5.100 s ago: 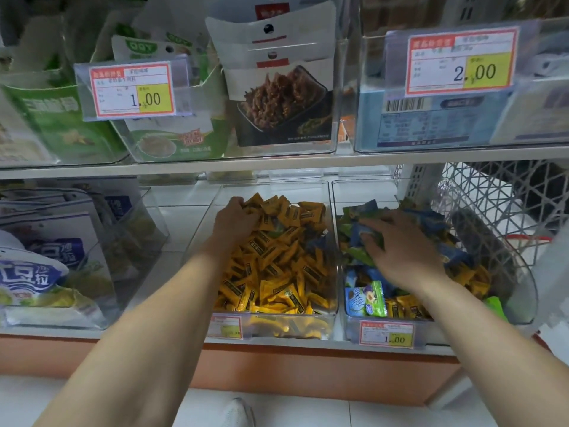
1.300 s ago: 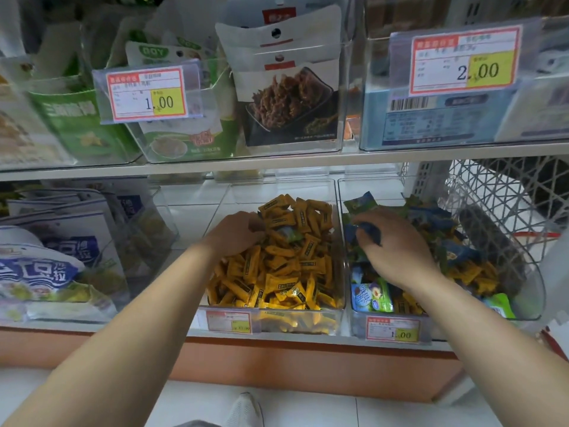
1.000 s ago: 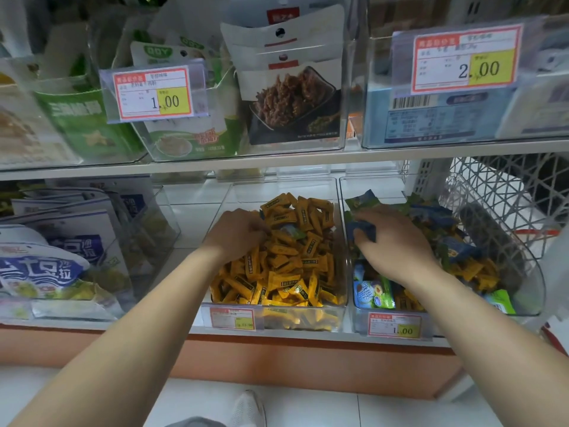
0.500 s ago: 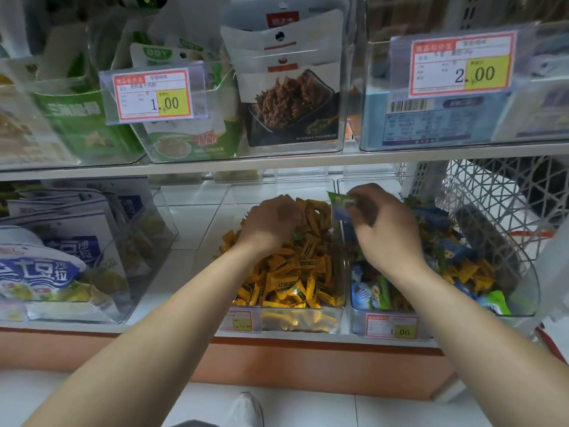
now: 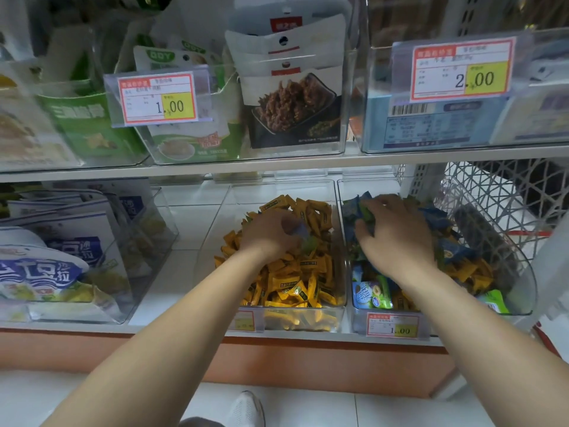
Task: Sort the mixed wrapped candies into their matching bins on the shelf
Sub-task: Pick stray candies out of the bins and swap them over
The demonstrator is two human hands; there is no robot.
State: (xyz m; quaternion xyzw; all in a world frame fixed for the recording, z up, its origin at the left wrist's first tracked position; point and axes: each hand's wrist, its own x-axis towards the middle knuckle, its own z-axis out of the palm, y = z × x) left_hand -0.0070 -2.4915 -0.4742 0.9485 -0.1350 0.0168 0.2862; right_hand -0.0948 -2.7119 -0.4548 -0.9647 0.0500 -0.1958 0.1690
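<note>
The middle clear bin [image 5: 335,192] holds a heap of yellow wrapped candies [image 5: 295,282]. My left hand [image 5: 269,234] lies on that heap, fingers curled round a blue candy [image 5: 298,230], with a green candy [image 5: 309,243] at its fingertips. The right clear bin [image 5: 357,318] holds mixed blue, green and yellow candies [image 5: 455,254]. My right hand [image 5: 395,235] is over the back of this pile, thumb and fingers pinching a green candy [image 5: 365,213].
A bin of blue-and-white snack bags [image 5: 46,272] stands to the left. The upper shelf [image 5: 277,166] overhangs the bins with more snack packs and price tags. A white wire basket [image 5: 505,192] sits at the far right. My shoe [image 5: 246,409] shows on the tiled floor.
My right hand, which held a green candy over the divider between the bins, has moved right and down onto the mixed pile. My left hand slid a little toward me on the yellow heap.
</note>
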